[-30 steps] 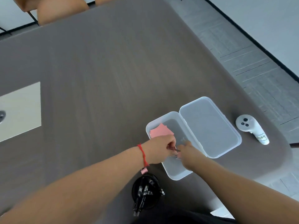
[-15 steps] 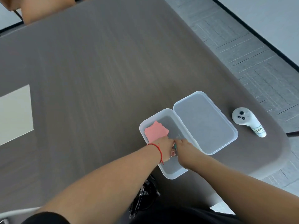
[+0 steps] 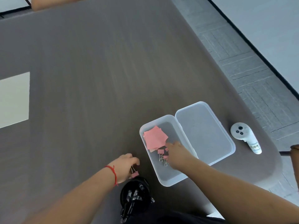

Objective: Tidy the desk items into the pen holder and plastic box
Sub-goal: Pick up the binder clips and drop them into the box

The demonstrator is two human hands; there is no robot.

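A clear plastic box [image 3: 168, 180] lies open on the dark table, its lid [image 3: 204, 133] flipped out to the right. Inside are pink sticky notes [image 3: 155, 137] and several pink binder clips [image 3: 161, 153]. My right hand [image 3: 177, 153] reaches into the box, fingers spread over the clips, and I cannot tell whether it holds one. My left hand [image 3: 125, 165], with a red string on the wrist, is left of the box and pinches one pink binder clip [image 3: 134, 173] just above the black pen holder [image 3: 135, 194], which holds several pens.
A white handheld controller [image 3: 245, 137] with a label lies right of the lid near the table's rounded edge. A pale rectangular panel [image 3: 13, 99] is set in the table at far left. Grey carpet floor lies beyond the right edge.
My left hand has pulled out of the box to the left, carrying a pink binder clip. Clips now lie uncovered in the box. My right hand stays in the box.
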